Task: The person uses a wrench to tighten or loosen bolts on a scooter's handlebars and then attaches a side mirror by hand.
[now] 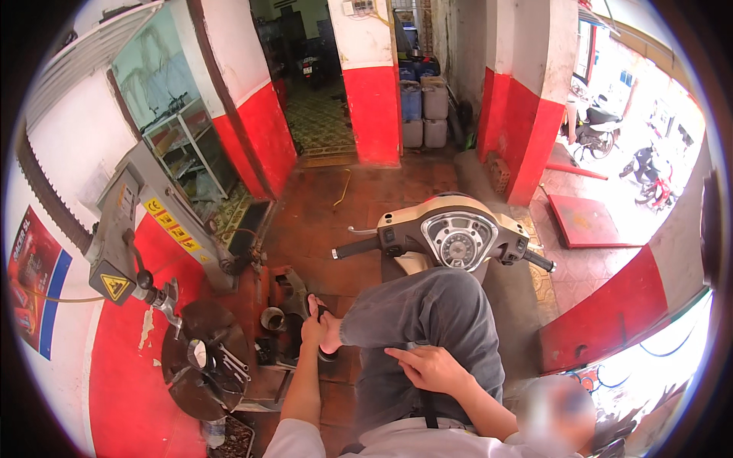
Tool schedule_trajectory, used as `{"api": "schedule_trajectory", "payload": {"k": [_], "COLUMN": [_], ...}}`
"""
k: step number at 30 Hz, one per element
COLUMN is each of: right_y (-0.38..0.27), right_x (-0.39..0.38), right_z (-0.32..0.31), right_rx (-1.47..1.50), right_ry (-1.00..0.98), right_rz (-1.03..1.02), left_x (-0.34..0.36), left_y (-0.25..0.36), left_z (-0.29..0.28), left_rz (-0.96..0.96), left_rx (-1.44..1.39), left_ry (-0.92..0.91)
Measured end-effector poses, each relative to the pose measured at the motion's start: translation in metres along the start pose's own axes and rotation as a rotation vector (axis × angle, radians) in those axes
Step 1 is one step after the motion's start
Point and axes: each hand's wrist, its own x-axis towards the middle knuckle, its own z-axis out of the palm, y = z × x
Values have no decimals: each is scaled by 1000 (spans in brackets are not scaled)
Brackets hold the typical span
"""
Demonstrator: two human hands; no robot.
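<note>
Right hand [435, 370] over grey trousers [427, 313], index finger extended, others curled; grip half open, holding nothing visible. Ahead-left, left hand [314, 330], nearer one to dark sandal [322, 311], touches bare foot [332, 333]; cannot tell whether grip closes. Sandal's long axis points roughly ahead. Beyond, rightward: scooter [458, 243].

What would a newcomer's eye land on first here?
First, probably, the silver-rimmed dial cluster on the cream-and-dark scooter handlebar, right of centre. Next, the grey metal machine post with yellow warning stickers, standing at left by a red-and-white wall. Below centre, the left hand is at a bare foot and the right hand over grey denim trousers.
</note>
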Motion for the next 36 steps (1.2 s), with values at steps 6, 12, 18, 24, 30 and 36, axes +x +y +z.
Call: {"api": "schedule_trajectory", "payload": {"k": [6, 12, 18, 24, 30, 36], "right_y": [15, 35, 38, 44, 44, 41], "right_x": [-6, -25, -29, -33, -32, -27], "right_z": [4, 2, 9, 13, 14, 8], "right_rx": [92, 220, 299, 315, 314, 306], "right_ry": [27, 64, 86, 147, 109, 34], "right_rz": [72, 170, 176, 193, 199, 227], "left_x": [-2, -2, -8, 9, 14, 20], "left_y": [2, -2, -19, -16, -15, -1], "left_z": [9, 24, 18, 0, -10, -6], "left_rz": [-62, -102, -115, -188, -157, -224], "left_rx": [-26, -269, -209, -189, -87, -33], "left_ry": [-19, 275, 249, 110, -38, -57]}}
